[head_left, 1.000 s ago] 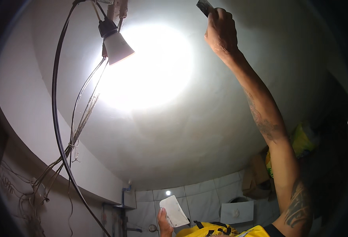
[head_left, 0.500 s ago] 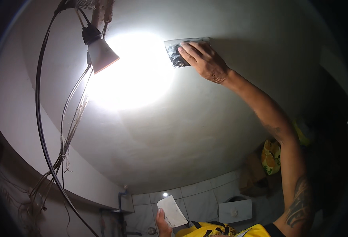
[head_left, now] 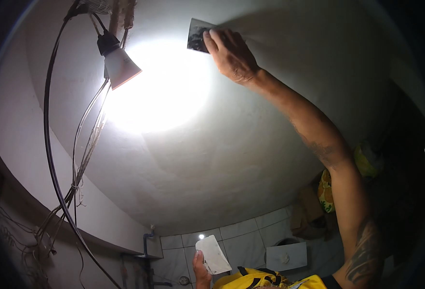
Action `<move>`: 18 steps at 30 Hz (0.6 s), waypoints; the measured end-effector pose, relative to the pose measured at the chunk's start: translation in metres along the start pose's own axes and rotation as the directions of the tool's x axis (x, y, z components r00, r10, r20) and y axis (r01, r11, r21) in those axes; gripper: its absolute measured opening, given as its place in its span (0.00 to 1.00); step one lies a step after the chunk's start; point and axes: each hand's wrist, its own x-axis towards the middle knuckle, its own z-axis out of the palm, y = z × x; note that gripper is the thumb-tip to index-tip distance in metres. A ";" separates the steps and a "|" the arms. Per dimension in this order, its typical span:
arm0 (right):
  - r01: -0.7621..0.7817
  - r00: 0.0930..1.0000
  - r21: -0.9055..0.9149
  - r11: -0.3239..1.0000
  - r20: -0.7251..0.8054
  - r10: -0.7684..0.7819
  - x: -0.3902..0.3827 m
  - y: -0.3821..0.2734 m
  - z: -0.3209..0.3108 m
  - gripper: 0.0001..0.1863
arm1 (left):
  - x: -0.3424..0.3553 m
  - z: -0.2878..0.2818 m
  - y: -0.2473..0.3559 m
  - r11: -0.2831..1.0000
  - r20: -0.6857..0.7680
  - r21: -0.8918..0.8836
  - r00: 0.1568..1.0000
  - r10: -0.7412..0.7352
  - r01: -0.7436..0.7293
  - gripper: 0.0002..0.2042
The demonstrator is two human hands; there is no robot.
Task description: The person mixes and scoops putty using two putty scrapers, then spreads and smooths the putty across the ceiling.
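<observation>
Head view: hands well apart. R hand [head_left: 234, 57] clamped on dark flat blade [head_left: 196, 34], up at pale wall [head_left: 212, 168]; can't tell if blade's edge touches. L hand [head_left: 202, 270], well below R, grips white flat plate [head_left: 214, 255] at its left edge. Lit lamp [head_left: 121, 68] hangs left of R hand, w/ loose cables [head_left: 48, 139] nearby. Cardboard box [head_left: 311, 207] sits right of L hand, a bit higher.
</observation>
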 end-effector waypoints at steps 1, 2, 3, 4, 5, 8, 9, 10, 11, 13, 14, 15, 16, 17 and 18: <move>0.098 0.994 -0.074 0.993 -0.032 -0.100 -0.007 -0.010 0.001 0.17 | -0.001 0.001 0.000 1.000 0.001 -0.007 1.000 0.008 -0.008 0.20; 0.173 0.985 -0.063 0.983 -0.006 -0.173 -0.015 -0.017 -0.002 0.16 | 0.000 0.003 0.000 1.000 0.006 -0.017 1.000 0.016 -0.016 0.20; 0.243 0.970 -0.047 0.969 0.020 -0.242 -0.024 -0.026 -0.006 0.15 | 0.000 0.003 0.000 1.000 0.007 -0.016 1.000 0.015 -0.015 0.20; 0.258 0.965 0.033 0.966 0.033 -0.259 -0.031 -0.031 -0.011 0.14 | -0.001 0.002 0.001 1.000 0.016 -0.021 1.000 0.015 -0.015 0.20; 0.256 0.966 0.035 0.966 0.027 -0.257 -0.034 -0.030 -0.013 0.14 | -0.002 0.003 0.003 0.999 0.021 -0.025 1.000 0.021 -0.020 0.20; 0.346 0.935 0.222 0.912 -0.005 -0.354 -0.031 -0.026 -0.023 0.15 | -0.008 0.009 0.010 0.999 0.031 -0.034 0.999 0.011 -0.010 0.18; 0.341 0.938 0.229 0.912 -0.012 -0.348 -0.022 -0.024 -0.025 0.15 | -0.008 0.008 0.010 0.999 0.022 -0.031 1.000 0.016 -0.016 0.18; 0.341 0.940 0.203 0.918 -0.047 -0.338 -0.012 -0.022 -0.026 0.15 | -0.006 0.004 0.009 0.999 0.018 -0.033 1.000 0.021 -0.020 0.18; 0.340 0.940 0.174 0.924 -0.073 -0.333 -0.005 -0.019 -0.024 0.15 | -0.005 0.004 0.007 0.999 0.021 -0.035 1.000 0.017 -0.016 0.18; 0.345 0.938 0.205 0.916 -0.111 -0.329 0.003 -0.018 -0.012 0.16 | -0.006 0.015 0.007 0.999 0.014 -0.034 1.000 0.011 -0.011 0.18; 0.358 0.933 0.185 0.915 -0.115 -0.342 0.006 -0.017 -0.006 0.18 | -0.005 0.021 0.009 0.999 0.014 -0.036 1.000 0.006 -0.005 0.18; 0.365 0.930 0.176 0.914 -0.120 -0.348 0.008 -0.020 -0.004 0.20 | -0.010 0.020 0.007 1.000 -0.006 -0.029 1.000 -0.005 0.004 0.18; 0.359 0.931 0.137 0.923 -0.124 -0.344 0.010 -0.021 -0.002 0.19 | -0.012 0.018 0.005 1.000 0.009 -0.020 1.000 0.000 0.000 0.18; 0.357 0.930 0.095 0.929 -0.128 -0.344 0.015 -0.021 0.001 0.19 | -0.011 0.019 0.003 1.000 0.029 -0.015 1.000 0.005 -0.005 0.19; 0.323 0.945 0.065 0.944 -0.078 -0.318 0.018 -0.022 0.002 0.18 | -0.010 0.019 0.001 1.000 0.010 -0.015 1.000 -0.006 0.006 0.19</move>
